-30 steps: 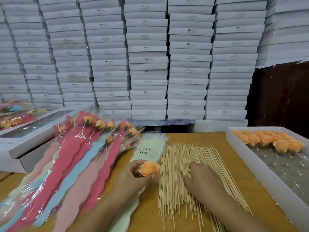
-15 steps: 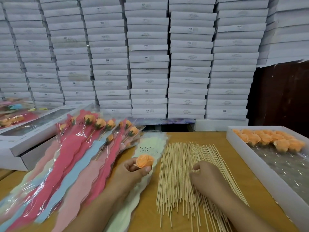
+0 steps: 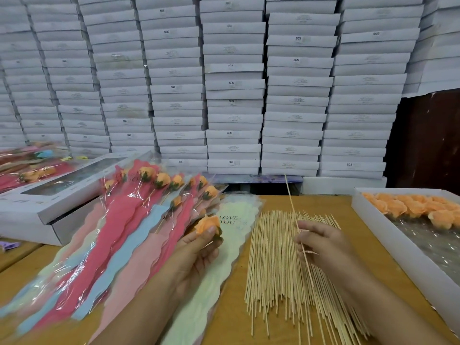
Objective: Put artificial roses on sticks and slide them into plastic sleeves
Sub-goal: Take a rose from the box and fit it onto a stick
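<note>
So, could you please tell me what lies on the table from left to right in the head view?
Windowed white box → finished sleeved roses → left hand holding a rose → stick pile → right hand lifting one stick → tray of roses.

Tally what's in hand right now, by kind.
orange rose, pinched in the left hand: 1
stick, lifted off the pile by the right hand: 1
Total: 2
</note>
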